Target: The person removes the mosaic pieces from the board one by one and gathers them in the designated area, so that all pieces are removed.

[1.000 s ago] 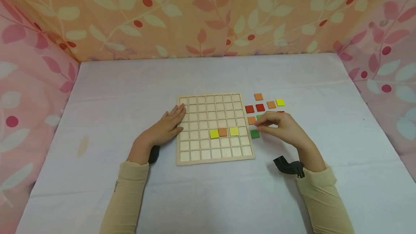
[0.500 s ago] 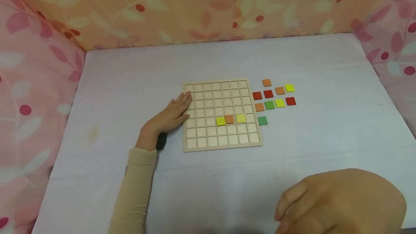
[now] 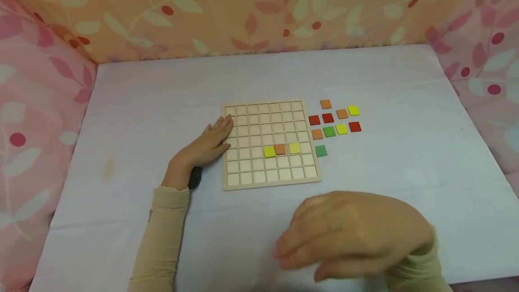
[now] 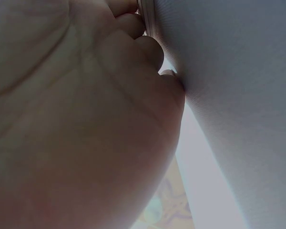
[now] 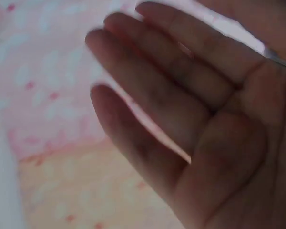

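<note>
The left hand point(image 3: 204, 145) lies with its fingertips on the left edge of a wooden grid board point(image 3: 251, 184). On the board sit a yellow tile point(image 3: 269, 151), an orange tile point(image 3: 280, 149) and a paler yellow tile point(image 3: 294, 148), all in one row. The right hand point(image 3: 352, 233) hovers in the air near the camera, in front of the board and apart from it. In the right wrist view, the palm and relaxed fingers point(image 5: 148, 90) hold nothing. The left wrist view is filled mostly by the left palm point(image 4: 81, 124) and the white cloth.
Loose tiles lie right of the board: a green tile point(image 3: 321, 151) close to its edge, a red tile point(image 3: 314, 120), another orange tile point(image 3: 326, 103) and several more. White cloth point(image 3: 142, 93) covers the table. Patterned curtains point(image 3: 243, 8) stand at the back and sides.
The right hand has left the loose tiles and come back toward the camera, then shifted left. Its fingers have loosened. The left hand and the tiles stay put; the head view has shifted slightly.
</note>
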A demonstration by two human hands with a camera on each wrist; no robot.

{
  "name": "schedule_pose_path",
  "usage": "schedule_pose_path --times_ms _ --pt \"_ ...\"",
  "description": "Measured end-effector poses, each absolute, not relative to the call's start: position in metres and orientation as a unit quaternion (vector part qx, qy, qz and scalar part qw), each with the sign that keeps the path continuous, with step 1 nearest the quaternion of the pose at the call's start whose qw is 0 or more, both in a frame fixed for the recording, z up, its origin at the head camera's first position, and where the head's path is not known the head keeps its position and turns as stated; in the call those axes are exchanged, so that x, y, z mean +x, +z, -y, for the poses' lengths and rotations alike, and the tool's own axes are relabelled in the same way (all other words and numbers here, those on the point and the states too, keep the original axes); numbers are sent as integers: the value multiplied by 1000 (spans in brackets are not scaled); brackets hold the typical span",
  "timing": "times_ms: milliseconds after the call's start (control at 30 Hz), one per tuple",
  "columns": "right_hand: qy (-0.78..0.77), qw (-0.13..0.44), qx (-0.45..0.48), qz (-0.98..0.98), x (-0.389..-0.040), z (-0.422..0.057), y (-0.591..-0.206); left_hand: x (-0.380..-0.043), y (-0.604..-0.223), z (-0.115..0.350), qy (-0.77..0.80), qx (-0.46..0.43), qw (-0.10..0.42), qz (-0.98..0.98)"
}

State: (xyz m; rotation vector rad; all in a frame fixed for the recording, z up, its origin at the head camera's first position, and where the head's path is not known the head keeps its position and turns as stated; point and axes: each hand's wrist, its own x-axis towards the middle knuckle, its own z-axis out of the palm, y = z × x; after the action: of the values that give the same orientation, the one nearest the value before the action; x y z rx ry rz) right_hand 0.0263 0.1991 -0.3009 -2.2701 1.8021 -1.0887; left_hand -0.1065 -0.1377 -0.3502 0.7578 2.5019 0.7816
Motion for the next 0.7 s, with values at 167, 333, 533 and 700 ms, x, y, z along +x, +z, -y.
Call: schedule_pose_path --times_ms 167,333,533,700 --pt "-371 84 -624 -683 -5 -164 -216 -106 -350 138 281 275 203 -897" --pt "-408 140 -542 -721 -25 -160 -238 -105 -349 138 281 277 201 -896" --pt "-446 171 -457 -750 -44 -155 -266 -105 -349 138 276 274 199 -900" --pt "-454 165 -406 -776 -54 -151 -285 -103 -347 137 277 269 202 -900"
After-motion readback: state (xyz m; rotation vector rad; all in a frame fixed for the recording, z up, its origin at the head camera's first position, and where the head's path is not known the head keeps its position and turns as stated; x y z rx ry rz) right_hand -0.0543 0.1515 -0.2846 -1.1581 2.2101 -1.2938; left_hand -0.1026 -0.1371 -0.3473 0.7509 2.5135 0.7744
